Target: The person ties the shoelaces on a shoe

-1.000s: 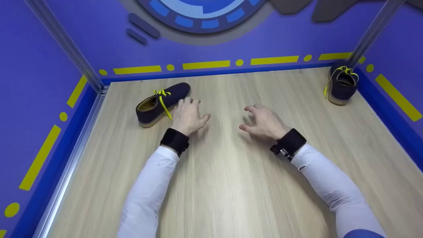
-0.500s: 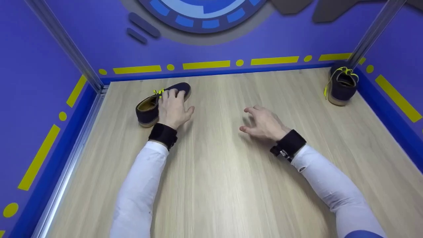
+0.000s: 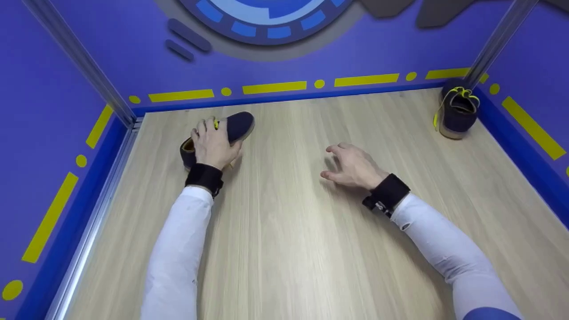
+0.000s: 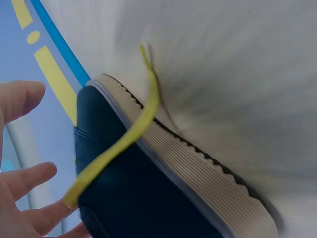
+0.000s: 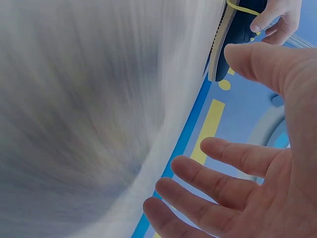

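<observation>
Grip wide, the left hand [image 3: 214, 144] partly hides a shoe [image 3: 239, 126], contact unclear; the right hand [image 3: 356, 168] is wide too.

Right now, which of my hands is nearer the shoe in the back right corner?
Your right hand. It is to the left of the corner shoe and nearer you, not touching it. Your left hand is farther left, over the other shoe.

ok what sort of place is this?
Likely a purpose-built booth, perhaps for demos or recording: printed blue-purple panels on three sides, metal corner posts, and a wood-grain surface between them. Can't see what's beyond.
</observation>
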